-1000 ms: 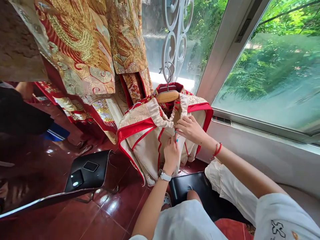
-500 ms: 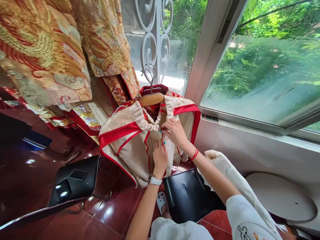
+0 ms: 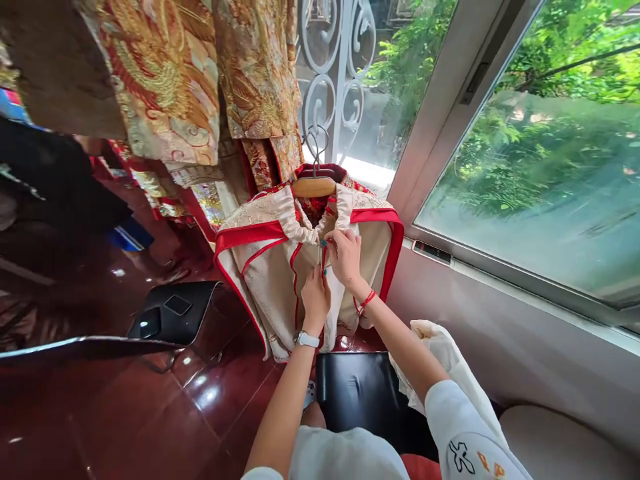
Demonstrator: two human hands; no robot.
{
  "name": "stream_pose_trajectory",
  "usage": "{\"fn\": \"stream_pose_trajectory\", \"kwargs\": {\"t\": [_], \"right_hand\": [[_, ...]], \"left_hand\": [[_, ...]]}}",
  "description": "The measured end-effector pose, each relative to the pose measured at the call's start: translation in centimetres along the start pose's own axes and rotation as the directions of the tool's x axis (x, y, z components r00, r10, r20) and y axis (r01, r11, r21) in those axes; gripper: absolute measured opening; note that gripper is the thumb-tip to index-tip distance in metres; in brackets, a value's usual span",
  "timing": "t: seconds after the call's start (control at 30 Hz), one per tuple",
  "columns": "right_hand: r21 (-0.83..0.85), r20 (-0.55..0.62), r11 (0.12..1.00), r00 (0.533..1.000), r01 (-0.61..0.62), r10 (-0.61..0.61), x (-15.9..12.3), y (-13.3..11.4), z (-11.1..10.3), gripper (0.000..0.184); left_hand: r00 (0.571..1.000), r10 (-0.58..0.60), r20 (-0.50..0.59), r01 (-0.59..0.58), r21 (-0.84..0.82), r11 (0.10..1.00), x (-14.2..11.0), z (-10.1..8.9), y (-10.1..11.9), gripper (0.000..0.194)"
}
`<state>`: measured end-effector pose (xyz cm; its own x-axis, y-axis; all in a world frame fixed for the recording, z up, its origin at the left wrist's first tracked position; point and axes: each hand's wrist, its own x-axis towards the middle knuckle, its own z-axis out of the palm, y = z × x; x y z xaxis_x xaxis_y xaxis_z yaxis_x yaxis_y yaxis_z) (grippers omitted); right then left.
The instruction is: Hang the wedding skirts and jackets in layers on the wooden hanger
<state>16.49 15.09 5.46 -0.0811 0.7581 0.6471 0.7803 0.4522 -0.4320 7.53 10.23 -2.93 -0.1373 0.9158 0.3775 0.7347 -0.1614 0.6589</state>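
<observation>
A cream garment with red trim [image 3: 270, 267] hangs on a wooden hanger [image 3: 314, 187] hooked to a white scrolled window grille [image 3: 334, 80]. My left hand [image 3: 315, 299], with a watch at the wrist, pinches the front edge of the garment just below the collar. My right hand [image 3: 345, 255], with a red cord at the wrist, is closed on the same front opening, right above the left hand. Both hands meet at the red-trimmed seam.
Gold and red embroidered robes [image 3: 165, 87] hang at the upper left. A black chair seat [image 3: 173, 320] stands on the glossy red tile floor at the left. A black stool [image 3: 360, 393] sits under my arms. A large window [image 3: 540, 160] fills the right.
The view has swung and pulled back a little. Both hands stay on the garment's front opening, now closer together with the right hand curled tighter above the left.
</observation>
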Motion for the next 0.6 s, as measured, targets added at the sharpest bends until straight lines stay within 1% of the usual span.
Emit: {"fn": "stream_pose_trajectory", "kwargs": {"t": [0.17,0.3,0.37,0.43,0.5,0.57,0.6], "right_hand": [[0.048,-0.084,0.999,0.996,0.007,-0.003,0.6,0.1,0.6,0.026],[0.031,-0.190,0.999,0.981,0.038,-0.031,1.1,0.0,1.3,0.026],[0.015,-0.223,0.999,0.974,0.047,-0.043,1.3,0.0,1.4,0.025],[-0.003,-0.214,0.997,0.974,0.079,-0.078,1.4,0.2,1.4,0.025],[-0.012,-0.180,0.991,0.974,0.135,-0.135,1.2,0.5,1.2,0.024],[-0.004,-0.152,0.984,0.973,0.176,-0.175,0.9,0.6,0.9,0.023],[0.003,-0.152,0.984,0.973,0.178,-0.176,0.7,0.6,0.8,0.023]], "left_hand": [[1.000,-0.007,-0.017,0.007,-0.025,1.000,0.0,0.5,-0.3,0.037],[0.999,-0.013,-0.038,0.011,-0.049,0.999,0.5,1.0,-1.0,0.038],[0.999,-0.014,-0.039,0.012,-0.050,0.999,0.7,1.2,-1.3,0.038],[0.999,-0.006,-0.043,0.004,-0.048,0.999,0.7,1.3,-1.7,0.037],[0.999,0.004,-0.041,-0.006,-0.032,0.999,0.6,1.1,-1.9,0.036],[1.000,0.006,-0.031,-0.005,0.010,1.000,0.8,0.6,-1.9,0.032],[1.000,0.000,-0.027,0.001,0.039,0.999,1.1,0.2,-1.6,0.029]]}}
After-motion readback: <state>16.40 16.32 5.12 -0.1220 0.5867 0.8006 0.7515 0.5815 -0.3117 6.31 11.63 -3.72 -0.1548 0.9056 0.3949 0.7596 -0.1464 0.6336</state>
